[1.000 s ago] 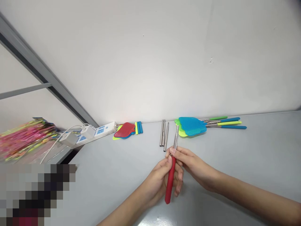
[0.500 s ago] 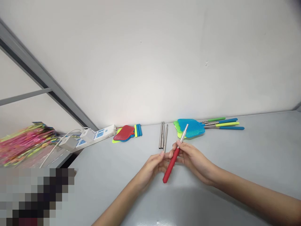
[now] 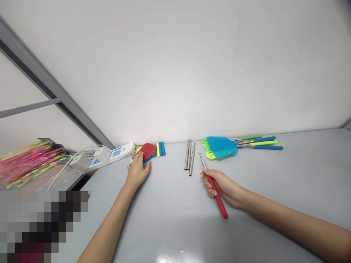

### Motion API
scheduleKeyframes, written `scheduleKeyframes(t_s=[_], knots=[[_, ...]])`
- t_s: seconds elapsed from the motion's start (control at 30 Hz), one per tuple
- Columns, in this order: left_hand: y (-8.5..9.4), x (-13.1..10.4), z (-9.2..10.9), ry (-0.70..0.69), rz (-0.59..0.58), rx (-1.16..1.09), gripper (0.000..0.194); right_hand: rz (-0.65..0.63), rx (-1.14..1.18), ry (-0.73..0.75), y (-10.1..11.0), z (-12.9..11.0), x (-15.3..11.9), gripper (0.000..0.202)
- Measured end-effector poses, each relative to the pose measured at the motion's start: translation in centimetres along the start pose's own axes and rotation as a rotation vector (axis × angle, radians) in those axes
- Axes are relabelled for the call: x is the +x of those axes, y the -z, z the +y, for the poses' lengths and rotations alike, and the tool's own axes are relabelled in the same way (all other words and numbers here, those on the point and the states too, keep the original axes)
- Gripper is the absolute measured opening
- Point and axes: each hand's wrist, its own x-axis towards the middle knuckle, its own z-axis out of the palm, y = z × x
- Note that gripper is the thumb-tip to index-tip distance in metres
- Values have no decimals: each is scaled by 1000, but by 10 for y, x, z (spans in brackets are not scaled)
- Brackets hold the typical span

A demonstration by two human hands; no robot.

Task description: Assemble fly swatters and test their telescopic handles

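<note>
My right hand (image 3: 219,184) is wrapped round a metal rod with a red handle (image 3: 218,200), its bare metal end pointing up and left. At the left, my left hand (image 3: 138,171) lies with its fingers on the red mesh swatter head (image 3: 148,150), which rests on blue and yellow ones; whether it grips the head I cannot tell. Beside that stack are a yellow grip (image 3: 158,149) and blue grips (image 3: 162,148). Three metal rods (image 3: 192,159) lie between the hands. Farther right, swatters with blue (image 3: 222,147) and yellow-green (image 3: 209,153) heads overlap, their handles pointing right.
A white power strip (image 3: 120,150) with plugged-in adapters (image 3: 80,163) and cables lies at the left against the wall. Beyond it are pink and yellow items in plastic (image 3: 30,160). The grey table (image 3: 170,219) meets the white wall behind the swatters.
My left hand has left the middle and moved to the swatter heads at the left. My right hand has turned the red-handled rod, so its metal end now points up-left.
</note>
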Motion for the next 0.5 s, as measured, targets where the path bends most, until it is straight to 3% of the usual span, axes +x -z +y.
scheduleKeyframes(t_s=[0.17,0.5], knots=[[-3,2,-8,-1,24,40,37,-46,-33,-7,3,1,1,25],[8,0,2,-27,184,34,33,-128,-15,-6,8,3,3,28]])
